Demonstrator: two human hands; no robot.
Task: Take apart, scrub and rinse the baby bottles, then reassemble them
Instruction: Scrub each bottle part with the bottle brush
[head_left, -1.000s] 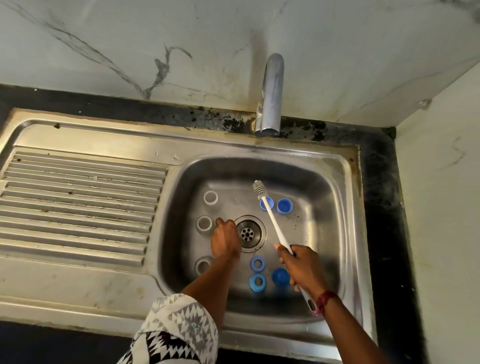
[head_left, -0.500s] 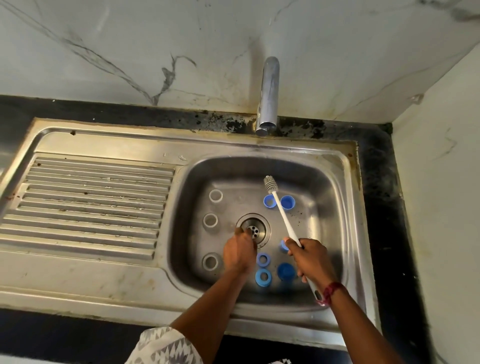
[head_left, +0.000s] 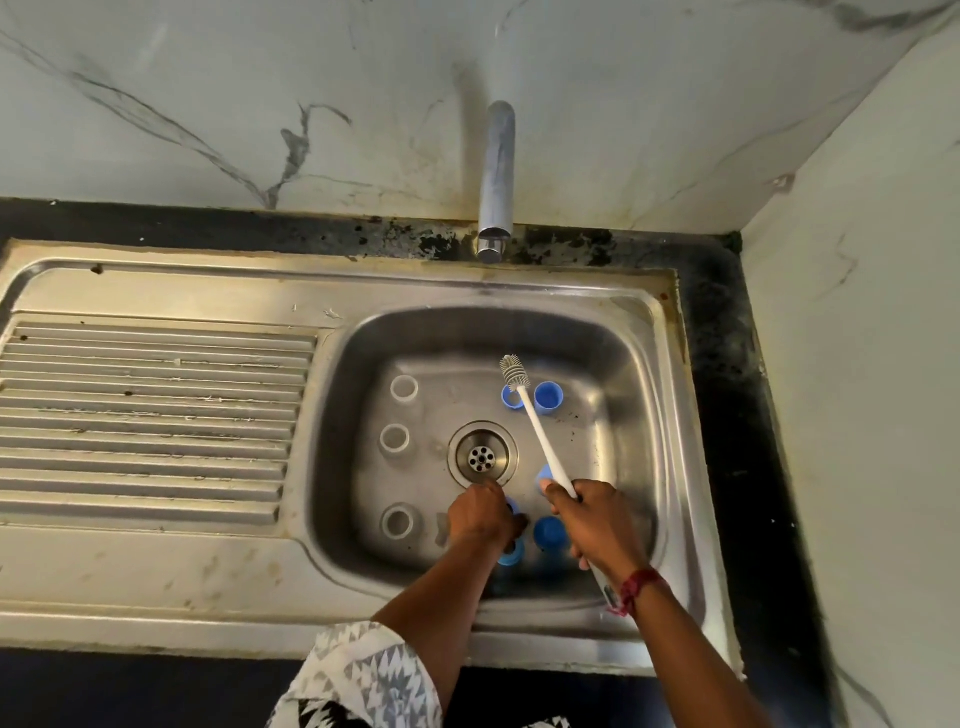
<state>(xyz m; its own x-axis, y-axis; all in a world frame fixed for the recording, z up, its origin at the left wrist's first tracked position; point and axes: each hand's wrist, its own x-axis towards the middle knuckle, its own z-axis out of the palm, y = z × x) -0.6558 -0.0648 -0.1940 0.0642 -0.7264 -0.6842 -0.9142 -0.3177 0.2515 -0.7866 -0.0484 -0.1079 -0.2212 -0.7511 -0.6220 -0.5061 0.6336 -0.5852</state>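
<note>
Drainboard (head_left: 156, 415) at far left. Basin (head_left: 639, 415) to its right. Clock is read from the drain (head_left: 483, 457).

Three clear bottles (head_left: 395, 439) stand upright with mouths up at 10, 9 and 8 o'clock, apart from each other, tops off. No water shows from the tap (head_left: 496, 182) at 12.

Left hand (head_left: 480, 514) at 6 o'clock, low in the basin, knuckles up, fingers turned down over the blue rings (head_left: 511, 555). One ring shows as a sliver at the fingertips, another just below the hand. The back of the hand hides the fingers, so I cannot tell whether they pinch a ring or only touch it.

Right hand (head_left: 592, 525) at 5 o'clock, fingers clenched round the brush (head_left: 537, 431). The shaft runs up toward 1 o'clock, with the bristle head in the air over two blue caps (head_left: 548, 397). A third cap sits between the hands. A fourth is part-hidden near the thumb.

Judgement: disassembly looks done, and the step in hand is fetching a ring to scrub.
- Pinch the ring by its outer rim so the hole is free for the bristles.
- Lift it clear of its neighbour.
- Bring it to the brush rather than swinging the brush across the caps.
- Wet plastic is likely slippery, so pinch firmly and work low over the basin so a dropped ring falls only a little way.
</note>
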